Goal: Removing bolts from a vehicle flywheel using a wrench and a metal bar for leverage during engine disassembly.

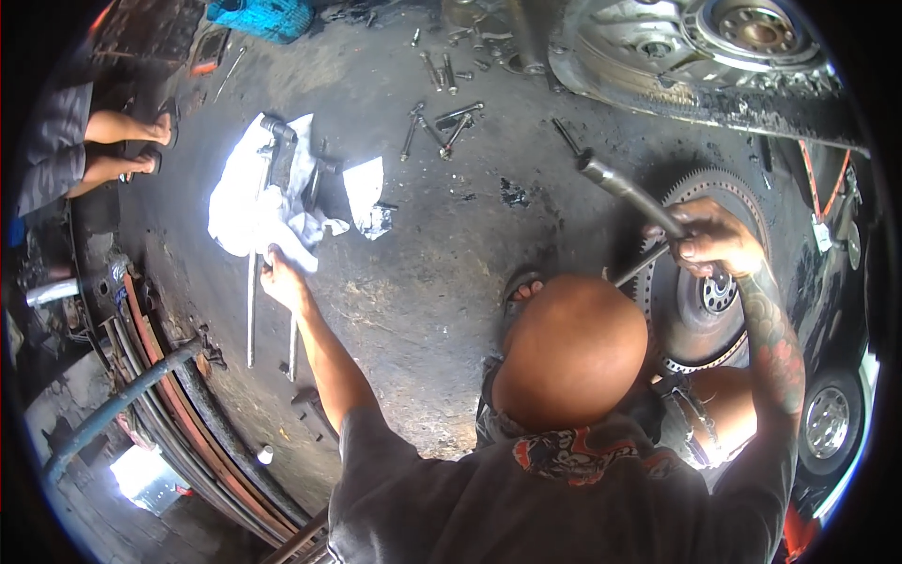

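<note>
My left hand (285, 278) pinches the near end of a crumpled white cloth (293, 230) on the dark floor. Beside and partly beneath the cloth lies a long-handled metal tool (252, 315), its thick head showing at the far end. A second thin bar (293, 350) lies close to my left forearm. In my right hand (712, 237) is a thick metal bar (631, 193), tilted up toward the far left. A thinner rod (641, 264) shows just below that hand; whether the two join is hidden. Under my right hand rests a toothed flywheel (691, 329).
Several bolts (451, 141) lie scattered ahead, near a white scrap (365, 193). A large metal housing (648, 56) fills the far right. Another person's legs (122, 150) are at the left. Pipes (169, 376) line the left side; a car wheel (829, 423) stands right. A blue container (261, 17) is far back.
</note>
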Motion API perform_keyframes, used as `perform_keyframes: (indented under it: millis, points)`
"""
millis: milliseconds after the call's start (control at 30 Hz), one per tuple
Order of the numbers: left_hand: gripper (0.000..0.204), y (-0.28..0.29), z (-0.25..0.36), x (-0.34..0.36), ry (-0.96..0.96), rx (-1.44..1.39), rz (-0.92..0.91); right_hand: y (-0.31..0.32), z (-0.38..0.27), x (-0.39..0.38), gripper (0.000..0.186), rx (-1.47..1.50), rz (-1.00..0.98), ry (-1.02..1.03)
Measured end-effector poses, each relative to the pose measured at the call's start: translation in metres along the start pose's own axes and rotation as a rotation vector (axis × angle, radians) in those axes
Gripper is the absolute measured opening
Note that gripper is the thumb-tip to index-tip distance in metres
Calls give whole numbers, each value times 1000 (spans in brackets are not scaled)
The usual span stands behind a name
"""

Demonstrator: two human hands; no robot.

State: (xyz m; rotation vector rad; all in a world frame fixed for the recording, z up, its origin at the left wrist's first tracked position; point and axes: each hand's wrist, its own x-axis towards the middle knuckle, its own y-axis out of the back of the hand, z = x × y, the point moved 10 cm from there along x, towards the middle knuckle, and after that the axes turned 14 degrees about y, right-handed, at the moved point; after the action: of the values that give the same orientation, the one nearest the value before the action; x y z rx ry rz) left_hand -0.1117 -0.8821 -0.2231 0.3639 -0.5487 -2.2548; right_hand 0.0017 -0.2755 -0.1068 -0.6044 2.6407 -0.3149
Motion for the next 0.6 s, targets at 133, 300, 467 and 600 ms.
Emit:
perform_keyframes:
  millis: [133,300,467,600]
  points:
    - [25,-4,15,-76,363,-253,-223,-5,11,12,39,-107,-56,49]
    - [35,-91,42,-202,383,-764,-927,-21,58,53,36,-77,-63,4]
    - [39,-162,76,-291,191,-378,-676,-28,114,74,34,-320,-22,11]
    - [48,-201,85,-315,-173,375,-800,-16,122,51,36,-623,122,71]
